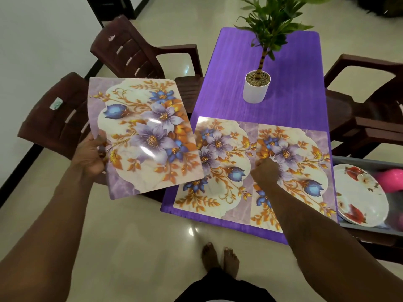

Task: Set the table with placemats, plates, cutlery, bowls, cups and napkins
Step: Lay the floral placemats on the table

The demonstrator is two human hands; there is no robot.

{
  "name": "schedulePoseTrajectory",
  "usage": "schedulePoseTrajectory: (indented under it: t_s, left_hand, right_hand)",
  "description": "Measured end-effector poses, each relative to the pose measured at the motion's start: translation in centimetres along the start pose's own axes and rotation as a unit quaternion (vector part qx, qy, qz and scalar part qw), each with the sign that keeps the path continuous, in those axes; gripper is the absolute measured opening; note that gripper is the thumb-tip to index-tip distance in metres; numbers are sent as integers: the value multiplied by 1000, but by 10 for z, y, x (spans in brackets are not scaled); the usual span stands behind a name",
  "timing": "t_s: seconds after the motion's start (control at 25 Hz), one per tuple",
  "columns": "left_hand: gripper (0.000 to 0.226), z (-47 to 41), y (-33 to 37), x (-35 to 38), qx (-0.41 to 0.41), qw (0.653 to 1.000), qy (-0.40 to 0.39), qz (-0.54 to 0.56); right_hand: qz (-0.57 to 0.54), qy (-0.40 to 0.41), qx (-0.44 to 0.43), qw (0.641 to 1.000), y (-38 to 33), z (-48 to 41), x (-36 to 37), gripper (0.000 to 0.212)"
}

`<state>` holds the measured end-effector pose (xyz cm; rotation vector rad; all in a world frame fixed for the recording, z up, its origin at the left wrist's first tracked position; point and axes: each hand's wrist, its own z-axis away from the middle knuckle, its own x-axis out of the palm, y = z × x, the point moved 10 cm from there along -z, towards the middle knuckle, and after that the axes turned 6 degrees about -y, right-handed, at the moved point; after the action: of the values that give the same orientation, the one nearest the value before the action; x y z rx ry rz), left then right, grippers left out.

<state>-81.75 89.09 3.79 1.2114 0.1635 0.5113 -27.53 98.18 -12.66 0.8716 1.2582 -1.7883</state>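
Note:
Two floral placemats lie side by side on the near end of the purple table [283, 83]: the left placemat [220, 171] and the right placemat [305, 166]. My right hand [266, 173] rests with fingers curled on the right placemat, near the seam between the two. My left hand [91, 155] grips the left edge of a third floral placemat [144, 136], held tilted in the air to the left of the table, above the floor and chairs. It may be more than one sheet; I cannot tell.
A white pot with a green plant [256, 87] stands mid-table. A grey tray [370, 227] at the right holds white floral plates [359, 197] and a pink object [391, 179]. Dark brown plastic chairs [130, 51] flank the table. My bare feet stand on the tiled floor.

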Motion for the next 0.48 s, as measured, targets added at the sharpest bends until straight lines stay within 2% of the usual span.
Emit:
schedulePoseTrajectory:
  t_s: [0.12,0.24,0.28,0.32,0.36,0.4,0.44,0.48]
  left_hand:
    - [38,-5,-13,18,-9,1000,-28,-2]
    - [41,-8,-22,31,-12,999,-40,6]
    - [40,-8,-27,34,-14,999,-43,8]
    - [40,-8,-30,37,-18,999,-43,6]
    - [40,-8,-34,38,-23,999,-39,4]
    - [40,-9,-39,39,-25,999,-41,2]
    - [39,-9,-41,41,-28,999,-44,-2]
    - [38,-9,-44,42,-31,998,-48,-7]
  right_hand:
    - [-28,1,21,999,-1,3,-4,30]
    - [-133,23,50,990,-12,7,-16,25]
    - [-235,-3,61,970,-19,6,-12,27]
    - [-363,-69,82,925,-33,9,-2,35]
    - [-468,-160,105,863,-54,15,13,46]
    - [-526,-240,114,808,-77,25,23,60]
    - [-543,-304,112,775,-98,34,29,70]
    - [-537,-335,99,768,-115,38,30,76]
